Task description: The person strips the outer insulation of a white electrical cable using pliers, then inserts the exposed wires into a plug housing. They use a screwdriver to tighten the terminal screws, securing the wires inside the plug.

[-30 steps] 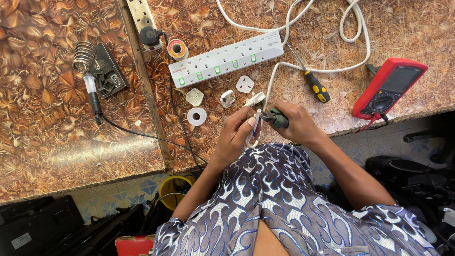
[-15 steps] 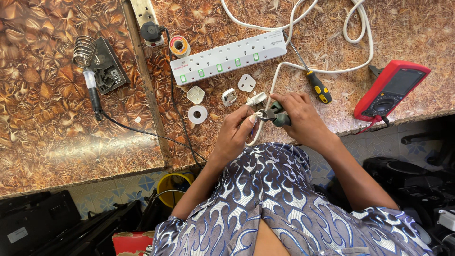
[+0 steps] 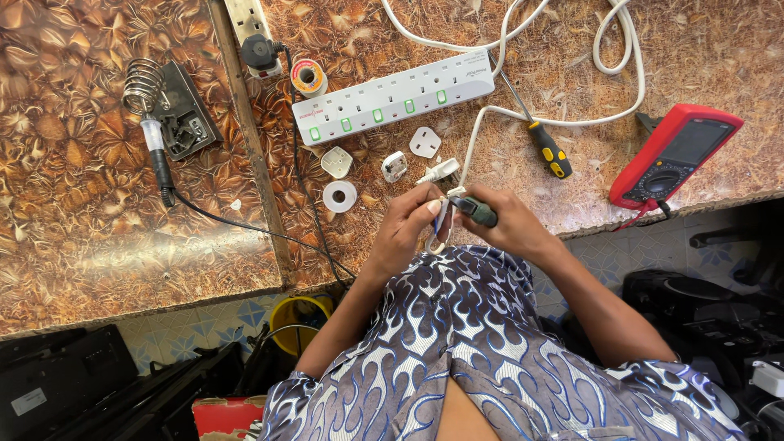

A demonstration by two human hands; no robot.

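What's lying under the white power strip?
Under the power strip shows only the brown patterned table. Loose white plug parts lie beside it, nearer the person. What its body covers cannot be seen.

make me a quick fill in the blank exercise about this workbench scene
1. The right hand holds a tool with a dark ____ handle against the white cable end.
2. The power strip on the bench is ____ in colour.
3. The multimeter near the bench edge has a ____ casing.
4. The screwdriver lying beside the white cable has a black and ____ handle.

Missing words: green; white; red; yellow
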